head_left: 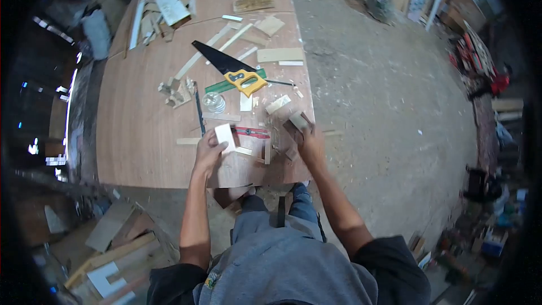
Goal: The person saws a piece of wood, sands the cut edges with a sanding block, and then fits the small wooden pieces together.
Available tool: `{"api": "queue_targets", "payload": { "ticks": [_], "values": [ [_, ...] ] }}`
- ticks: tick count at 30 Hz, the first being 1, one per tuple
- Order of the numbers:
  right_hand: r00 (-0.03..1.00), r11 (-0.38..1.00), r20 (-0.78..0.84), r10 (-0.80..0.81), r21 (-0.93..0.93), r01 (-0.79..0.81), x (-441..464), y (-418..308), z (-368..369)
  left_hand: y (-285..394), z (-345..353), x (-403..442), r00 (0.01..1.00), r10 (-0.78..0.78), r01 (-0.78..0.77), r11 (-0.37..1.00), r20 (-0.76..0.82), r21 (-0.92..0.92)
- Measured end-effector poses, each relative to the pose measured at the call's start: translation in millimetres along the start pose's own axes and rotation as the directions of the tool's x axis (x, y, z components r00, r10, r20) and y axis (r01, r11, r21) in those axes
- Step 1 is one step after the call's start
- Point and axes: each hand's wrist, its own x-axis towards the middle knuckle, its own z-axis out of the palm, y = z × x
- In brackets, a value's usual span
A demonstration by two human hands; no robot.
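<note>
My left hand [209,151] is closed around a pale rectangular wooden block [224,136], held above the near part of the table. My right hand [310,140], by the table's right edge, grips a small wooden block [298,119] with a pale face and darker side. Between the hands lies a red tool [252,132], perhaps a utility knife, among thin wood strips [267,151] and shavings. Beyond them rests a handsaw [231,70] with a black blade and yellow handle, partly over a green strip [219,87]. A clear jar [213,102] stands left of the saw handle.
The brown table [135,147] bears a small wooden assembly [176,93], a dark thin rod [199,110] and several boards [280,55]. A scrap wood pile [172,7] lies at the far left. Concrete floor [389,118] runs along the right; more boards [113,226] lie lower left.
</note>
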Motion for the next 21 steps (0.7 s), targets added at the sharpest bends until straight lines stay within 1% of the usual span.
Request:
{"api": "queue_targets", "payload": {
  "ticks": [1,2,3,4,5,6,7,8,9,10,11,12,14,15,16,18,19,20,21],
  "values": [
    [0.999,0.999,0.017,-0.033,0.021,0.032,-5,-12,-9,3,2,-19,0.997,-0.060,0.059,0.998,-0.057,-0.030],
    [0.986,1.000,0.169,0.014,-0.011,-0.012,-18,-27,-19,1,4,-40,0.986,-0.128,0.121,0.991,-0.108,-0.062],
    [0.947,0.997,0.315,0.065,-0.055,-0.051,-33,-33,-26,-21,7,-48,0.986,-0.092,0.076,0.990,-0.141,-0.115],
    [0.943,0.999,0.330,0.034,-0.037,-0.023,-44,-16,-9,-32,21,-59,0.984,-0.082,0.053,0.983,-0.161,-0.176],
    [0.944,0.997,0.327,-0.039,-0.049,0.058,-51,13,28,-37,37,-69,0.981,-0.105,0.079,0.984,-0.162,-0.159],
    [0.938,0.989,0.328,-0.112,-0.058,0.138,-54,30,47,-40,53,-80,0.977,-0.133,0.109,0.984,-0.166,-0.144],
    [0.916,0.973,0.337,-0.218,0.003,0.231,-50,31,40,-39,72,-88,0.966,-0.151,0.119,0.980,-0.208,-0.158],
    [0.904,0.964,0.343,-0.256,0.023,0.265,-43,32,35,-37,92,-95,0.954,-0.169,0.128,0.976,-0.246,-0.175],
    [0.907,0.953,0.315,-0.279,0.206,0.222,-38,28,18,-34,111,-101,0.962,-0.082,0.013,0.967,-0.261,-0.255],
    [0.913,0.909,0.283,-0.294,0.377,0.176,-27,20,-5,-32,122,-103,0.961,-0.081,0.035,0.985,-0.266,-0.172],
    [0.919,0.882,0.190,-0.346,0.399,0.250,-17,7,-31,-27,135,-104,0.957,-0.075,0.022,0.982,-0.281,-0.187],
    [0.909,0.876,0.196,-0.368,0.400,0.269,-10,-6,-58,-25,150,-107,0.954,-0.075,0.015,0.979,-0.291,-0.203],
    [0.875,0.779,0.355,-0.330,0.626,0.040,8,-27,-97,-22,173,-109,0.948,-0.066,0.002,0.980,-0.313,-0.201],
    [0.849,0.755,0.272,-0.453,0.624,0.202,18,-29,-102,-16,181,-107,0.944,-0.062,0.000,0.982,-0.324,-0.187],
    [0.842,0.747,0.262,-0.471,0.627,0.223,22,-33,-108,-10,187,-108,0.942,-0.044,-0.021,0.982,-0.333,-0.189],
    [0.696,0.607,0.147,-0.703,0.633,0.480,27,-42,-125,-1,197,-114,0.983,-0.002,-0.051,0.958,-0.185,-0.282],
    [0.658,0.623,0.164,-0.735,0.546,0.560,30,-48,-136,-4,193,-113,0.996,0.030,-0.055,0.951,-0.088,-0.305],
    [0.647,0.612,0.153,-0.747,0.540,0.578,33,-50,-141,-3,193,-113,0.994,0.051,-0.077,0.949,-0.093,-0.306],
    [0.628,0.581,0.130,-0.767,0.557,0.594,37,-51,-147,8,195,-118,0.995,0.069,-0.097,0.869,-0.074,-0.485]
  ]
}}
